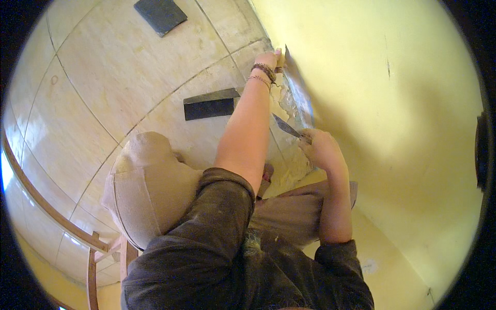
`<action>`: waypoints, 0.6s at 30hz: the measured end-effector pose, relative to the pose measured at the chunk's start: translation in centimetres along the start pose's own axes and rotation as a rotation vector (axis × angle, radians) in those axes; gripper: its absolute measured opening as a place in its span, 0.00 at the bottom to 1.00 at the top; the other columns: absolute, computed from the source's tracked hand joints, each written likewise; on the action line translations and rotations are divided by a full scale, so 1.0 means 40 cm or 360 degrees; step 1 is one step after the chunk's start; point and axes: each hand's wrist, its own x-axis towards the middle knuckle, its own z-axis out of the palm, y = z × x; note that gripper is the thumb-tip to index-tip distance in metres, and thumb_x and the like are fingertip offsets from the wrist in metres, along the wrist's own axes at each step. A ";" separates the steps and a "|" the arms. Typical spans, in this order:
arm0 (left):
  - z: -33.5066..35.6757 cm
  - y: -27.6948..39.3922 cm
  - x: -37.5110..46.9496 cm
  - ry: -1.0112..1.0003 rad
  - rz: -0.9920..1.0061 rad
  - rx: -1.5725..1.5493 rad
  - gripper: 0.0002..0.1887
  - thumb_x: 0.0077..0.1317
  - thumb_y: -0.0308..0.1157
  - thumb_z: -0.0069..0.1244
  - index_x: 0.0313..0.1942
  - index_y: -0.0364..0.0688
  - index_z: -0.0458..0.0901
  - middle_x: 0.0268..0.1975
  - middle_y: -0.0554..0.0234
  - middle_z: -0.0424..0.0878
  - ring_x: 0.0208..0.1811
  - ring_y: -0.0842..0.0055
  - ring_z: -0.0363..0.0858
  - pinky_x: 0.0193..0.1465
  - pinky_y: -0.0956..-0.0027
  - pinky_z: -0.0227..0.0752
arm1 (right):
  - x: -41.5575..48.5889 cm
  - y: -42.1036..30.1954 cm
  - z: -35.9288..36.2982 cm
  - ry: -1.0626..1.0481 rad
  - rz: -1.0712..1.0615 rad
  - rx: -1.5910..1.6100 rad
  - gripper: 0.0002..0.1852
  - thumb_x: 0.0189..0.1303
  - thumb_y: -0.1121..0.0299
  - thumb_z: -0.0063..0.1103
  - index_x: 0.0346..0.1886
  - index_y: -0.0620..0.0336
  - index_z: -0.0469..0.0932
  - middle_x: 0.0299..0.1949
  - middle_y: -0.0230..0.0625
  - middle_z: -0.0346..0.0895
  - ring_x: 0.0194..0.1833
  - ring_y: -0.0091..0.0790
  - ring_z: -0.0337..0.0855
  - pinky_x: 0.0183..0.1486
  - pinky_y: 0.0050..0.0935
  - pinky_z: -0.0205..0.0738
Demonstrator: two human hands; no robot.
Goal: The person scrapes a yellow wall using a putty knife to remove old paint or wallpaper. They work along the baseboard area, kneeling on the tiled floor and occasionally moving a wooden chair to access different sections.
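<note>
My left hand (267,61), with braided bracelets at the wrist, reaches to the foot of the yellow wall (372,89). Its fingers are partly hidden; a narrow pale shape and a dark pointed shape show beside them, and what it holds is unclear. Nearer my body, my right hand (319,149) grips a putty knife (286,126), its metal blade pointing up and left over the floor edge. Between the hands, rough, broken plaster (286,102) runs along the wall's foot. Left of my forearm lies a folded dark sheet, resembling sandpaper (209,109), on the floor tiles.
Another dark square sheet (161,16) lies farther off on the tiled floor (116,69). A wooden frame (93,242) stands at the lower left. My bent knee (149,155) is left of my arm. A dark object (481,151) is at the right rim.
</note>
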 end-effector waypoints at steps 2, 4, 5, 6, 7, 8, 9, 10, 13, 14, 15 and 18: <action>0.070 0.064 -0.101 -0.0162 -0.0033 -0.0052 0.16 0.68 0.43 0.48 0.41 0.37 0.79 0.33 0.55 0.83 0.35 0.64 0.83 0.33 0.51 0.75 | -0.002 0.051 -0.003 -0.0052 0.0074 -0.0031 0.18 0.54 0.66 0.59 0.49 0.57 0.79 0.42 0.52 0.80 0.44 0.51 0.80 0.50 0.40 0.73; -0.002 -0.002 -0.001 0.0002 0.0003 -0.0089 0.20 0.69 0.46 0.43 0.41 0.37 0.80 0.35 0.52 0.84 0.37 0.63 0.83 0.36 0.53 0.76 | 0.013 -0.016 -0.024 0.0053 -0.0087 0.0058 0.18 0.54 0.66 0.59 0.49 0.57 0.79 0.42 0.51 0.80 0.44 0.51 0.80 0.50 0.40 0.73; -0.067 -0.036 0.047 0.0111 0.0021 -0.0111 0.22 0.70 0.47 0.40 0.41 0.36 0.80 0.36 0.51 0.84 0.38 0.63 0.83 0.37 0.55 0.76 | 0.025 -0.060 -0.033 0.0096 -0.0194 0.0101 0.18 0.54 0.66 0.59 0.49 0.57 0.79 0.42 0.51 0.80 0.44 0.51 0.80 0.50 0.40 0.73; -0.008 -0.015 0.002 0.0018 -0.0035 -0.0149 0.23 0.70 0.48 0.40 0.40 0.36 0.81 0.37 0.51 0.84 0.38 0.63 0.83 0.38 0.56 0.76 | 0.023 -0.028 -0.029 0.0064 -0.0098 0.0101 0.18 0.54 0.66 0.59 0.49 0.56 0.79 0.42 0.51 0.80 0.44 0.51 0.80 0.50 0.40 0.73; 0.011 0.012 -0.040 -0.0030 -0.0078 -0.0176 0.24 0.70 0.49 0.39 0.40 0.36 0.82 0.38 0.50 0.85 0.39 0.62 0.84 0.39 0.58 0.76 | 0.021 -0.010 -0.027 0.0036 -0.0049 0.0107 0.18 0.54 0.65 0.59 0.49 0.56 0.79 0.42 0.51 0.80 0.44 0.51 0.80 0.50 0.40 0.73; -0.005 0.027 -0.063 0.0061 0.0082 0.0281 0.26 0.70 0.50 0.36 0.39 0.36 0.82 0.37 0.49 0.85 0.40 0.61 0.84 0.42 0.57 0.75 | 0.021 -0.007 -0.028 0.0001 -0.0035 0.0109 0.18 0.53 0.65 0.59 0.49 0.56 0.79 0.43 0.50 0.80 0.44 0.51 0.80 0.50 0.40 0.73; -0.037 0.029 -0.076 0.0168 0.0235 0.0736 0.28 0.71 0.51 0.33 0.38 0.35 0.83 0.37 0.48 0.85 0.40 0.59 0.84 0.45 0.56 0.75 | 0.023 -0.014 -0.030 -0.0006 -0.0052 0.0100 0.18 0.53 0.65 0.59 0.49 0.56 0.79 0.43 0.50 0.80 0.44 0.50 0.80 0.50 0.40 0.73; -0.059 0.035 -0.088 0.0273 0.0384 0.1193 0.30 0.71 0.52 0.29 0.37 0.35 0.84 0.36 0.47 0.85 0.41 0.57 0.84 0.48 0.55 0.74 | 0.023 -0.023 -0.033 -0.0013 -0.0067 0.0091 0.19 0.53 0.65 0.59 0.50 0.56 0.79 0.43 0.50 0.80 0.44 0.50 0.80 0.50 0.40 0.73; -0.085 0.065 -0.108 0.0659 0.0061 0.1171 0.20 0.67 0.42 0.40 0.36 0.35 0.84 0.41 0.43 0.84 0.45 0.58 0.82 0.54 0.57 0.71 | 0.015 -0.039 -0.043 -0.0003 -0.0086 0.0112 0.19 0.54 0.65 0.59 0.50 0.56 0.79 0.43 0.49 0.80 0.45 0.50 0.81 0.50 0.40 0.73; -0.065 0.145 -0.209 0.0752 -0.0167 -0.0074 0.13 0.61 0.33 0.47 0.41 0.36 0.83 0.48 0.41 0.80 0.53 0.55 0.76 0.60 0.58 0.66 | 0.007 -0.019 -0.042 0.0011 -0.0032 0.0140 0.19 0.54 0.65 0.59 0.50 0.56 0.79 0.43 0.49 0.80 0.45 0.50 0.81 0.50 0.40 0.73; -0.077 0.149 -0.202 0.0910 -0.0095 0.0061 0.14 0.60 0.33 0.48 0.43 0.37 0.82 0.51 0.41 0.78 0.56 0.54 0.73 0.62 0.58 0.63 | 0.009 -0.027 -0.045 0.0015 -0.0039 0.0116 0.19 0.54 0.66 0.59 0.50 0.57 0.79 0.43 0.49 0.80 0.45 0.50 0.81 0.50 0.40 0.73; -0.080 0.164 -0.181 0.1271 0.0197 0.0475 0.17 0.59 0.32 0.50 0.48 0.39 0.80 0.57 0.42 0.73 0.62 0.53 0.66 0.65 0.58 0.57 | 0.013 -0.029 -0.050 0.0083 -0.0042 0.0116 0.19 0.54 0.67 0.58 0.51 0.58 0.78 0.43 0.50 0.80 0.45 0.49 0.81 0.51 0.39 0.73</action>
